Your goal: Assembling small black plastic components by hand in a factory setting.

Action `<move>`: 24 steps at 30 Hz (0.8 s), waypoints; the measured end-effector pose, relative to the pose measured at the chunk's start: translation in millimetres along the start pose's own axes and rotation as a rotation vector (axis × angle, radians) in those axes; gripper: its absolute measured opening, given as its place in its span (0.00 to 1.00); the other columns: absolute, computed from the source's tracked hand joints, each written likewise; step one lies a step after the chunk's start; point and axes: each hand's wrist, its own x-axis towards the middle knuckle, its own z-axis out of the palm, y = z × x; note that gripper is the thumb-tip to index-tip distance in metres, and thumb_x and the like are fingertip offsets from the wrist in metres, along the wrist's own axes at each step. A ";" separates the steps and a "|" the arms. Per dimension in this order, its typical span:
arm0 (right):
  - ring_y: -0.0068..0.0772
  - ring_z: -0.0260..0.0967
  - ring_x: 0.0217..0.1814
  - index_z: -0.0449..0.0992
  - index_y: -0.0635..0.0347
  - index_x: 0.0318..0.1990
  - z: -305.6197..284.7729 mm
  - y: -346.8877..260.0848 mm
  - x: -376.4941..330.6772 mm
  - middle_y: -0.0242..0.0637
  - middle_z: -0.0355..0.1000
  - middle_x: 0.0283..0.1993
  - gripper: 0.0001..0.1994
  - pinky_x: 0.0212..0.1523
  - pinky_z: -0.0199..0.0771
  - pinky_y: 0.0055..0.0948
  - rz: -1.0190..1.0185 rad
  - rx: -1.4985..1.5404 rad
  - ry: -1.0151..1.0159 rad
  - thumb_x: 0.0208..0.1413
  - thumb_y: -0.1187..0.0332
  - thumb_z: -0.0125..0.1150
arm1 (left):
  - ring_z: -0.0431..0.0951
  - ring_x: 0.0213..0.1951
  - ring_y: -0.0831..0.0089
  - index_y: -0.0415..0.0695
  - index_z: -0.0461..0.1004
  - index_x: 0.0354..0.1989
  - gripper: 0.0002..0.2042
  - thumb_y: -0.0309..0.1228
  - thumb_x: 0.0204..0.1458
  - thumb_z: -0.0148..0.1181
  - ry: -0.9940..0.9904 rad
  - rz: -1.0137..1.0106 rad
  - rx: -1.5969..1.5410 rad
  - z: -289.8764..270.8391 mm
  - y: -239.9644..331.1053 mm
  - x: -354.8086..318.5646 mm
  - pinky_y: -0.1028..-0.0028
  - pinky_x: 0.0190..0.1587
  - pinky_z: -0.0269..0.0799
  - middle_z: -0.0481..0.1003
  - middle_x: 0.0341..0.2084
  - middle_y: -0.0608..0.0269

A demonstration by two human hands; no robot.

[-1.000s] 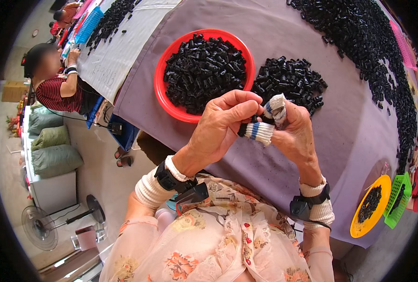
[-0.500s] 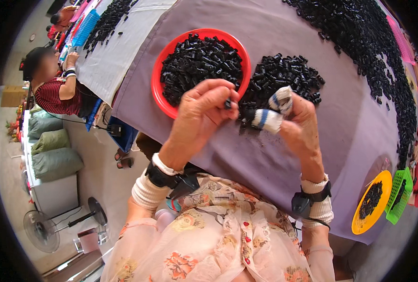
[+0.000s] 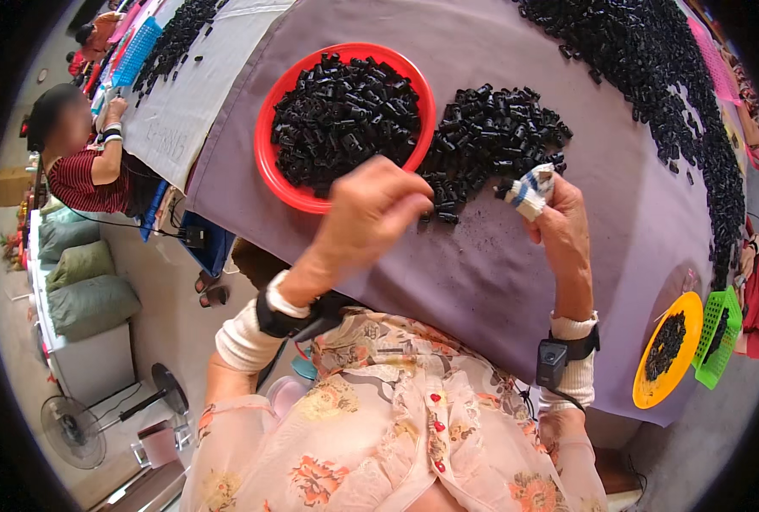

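My left hand point(image 3: 366, 218) is in front of the near right rim of a red basin point(image 3: 267, 162). It is smeared by motion, and its fingertips and anything in them cannot be made out. The basin is heaped with small black tubular plastic pieces point(image 3: 345, 119). To its right, a loose pile of the same pieces point(image 3: 499, 132) lies on the cloth. By the near right edge of that pile, my right hand point(image 3: 563, 218) pinches a small black plastic piece point(image 3: 504, 189) between thumb and finger, which wear white-and-blue striped cloth covers point(image 3: 533, 189).
A purple-grey cloth point(image 3: 447, 273) covers the table. A long spread of black pieces point(image 3: 644, 85) runs along the far right. A yellow plate point(image 3: 691, 328) and green basket point(image 3: 721, 341) are at the right edge. Another person point(image 3: 81, 162) works at the left; a fan point(image 3: 72, 431) stands below.
My hands have drawn apart, the right one moving right and away from the left. A black piece seen at my left fingertips earlier is not visible now. The whole view has shifted slightly.
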 end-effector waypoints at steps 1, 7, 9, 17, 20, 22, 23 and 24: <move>0.09 0.49 0.15 0.68 0.56 0.22 3.6 0.1 -0.3 0.18 0.57 0.15 0.06 0.15 0.47 0.15 -0.023 -0.049 -0.021 0.44 0.71 0.61 | 0.72 0.28 0.68 0.41 0.74 0.29 0.06 0.23 0.41 0.61 -0.035 0.051 0.029 16.5 -2.0 -5.2 0.73 0.30 0.67 0.70 0.24 0.59; 0.09 0.50 0.17 0.67 0.56 0.21 5.8 -0.1 -6.4 0.19 0.57 0.15 0.09 0.16 0.49 0.16 -0.033 -0.203 -0.034 0.43 0.70 0.63 | 0.67 0.30 0.61 0.42 0.69 0.25 0.06 0.25 0.36 0.58 -0.185 0.194 0.363 56.7 -18.9 -12.7 0.67 0.31 0.67 0.64 0.24 0.58; 0.09 0.51 0.15 0.66 0.56 0.21 4.8 3.3 -9.6 0.19 0.57 0.14 0.09 0.14 0.48 0.15 0.053 -0.069 -0.021 0.43 0.70 0.63 | 0.67 0.30 0.61 0.41 0.67 0.23 0.05 0.25 0.37 0.55 -0.190 0.219 0.400 63.2 -19.4 -17.2 0.67 0.30 0.67 0.64 0.24 0.57; 0.09 0.50 0.14 0.67 0.56 0.21 3.4 -1.6 -13.7 0.19 0.57 0.14 0.09 0.13 0.47 0.15 0.010 -0.065 -0.042 0.42 0.70 0.63 | 0.69 0.29 0.63 0.41 0.69 0.26 0.06 0.23 0.36 0.55 -0.189 0.218 0.302 64.7 -17.6 -20.5 0.70 0.30 0.68 0.66 0.23 0.58; 0.09 0.51 0.14 0.67 0.56 0.22 8.6 -20.3 -12.8 0.19 0.57 0.14 0.09 0.13 0.47 0.15 0.006 -0.068 -0.072 0.41 0.70 0.64 | 0.72 0.27 0.74 0.39 0.72 0.35 0.08 0.25 0.45 0.57 -0.159 -0.230 -0.556 22.7 -3.9 4.0 0.76 0.30 0.69 0.72 0.25 0.60; 0.09 0.50 0.14 0.67 0.56 0.22 13.1 -32.8 -10.0 0.19 0.57 0.14 0.10 0.13 0.47 0.15 -0.037 -0.083 -0.106 0.41 0.69 0.65 | 0.72 0.25 0.77 0.39 0.71 0.39 0.09 0.24 0.49 0.53 -0.082 -0.512 -1.137 1.1 3.1 14.7 0.78 0.30 0.68 0.72 0.25 0.63; 0.09 0.50 0.14 0.67 0.56 0.22 15.7 -39.3 -8.3 0.18 0.57 0.14 0.10 0.13 0.47 0.14 -0.080 -0.090 -0.145 0.41 0.69 0.65 | 0.72 0.25 0.78 0.39 0.70 0.42 0.10 0.24 0.51 0.51 0.002 -0.536 -1.399 -4.4 5.0 17.4 0.78 0.29 0.68 0.72 0.26 0.64; 0.09 0.48 0.16 0.67 0.57 0.22 22.0 -45.8 -5.4 0.17 0.56 0.16 0.10 0.16 0.47 0.15 -0.091 -0.122 -0.174 0.40 0.69 0.66 | 0.72 0.26 0.77 0.39 0.68 0.46 0.12 0.25 0.53 0.50 -0.011 -0.484 -1.492 -12.9 5.8 18.4 0.77 0.29 0.68 0.72 0.26 0.63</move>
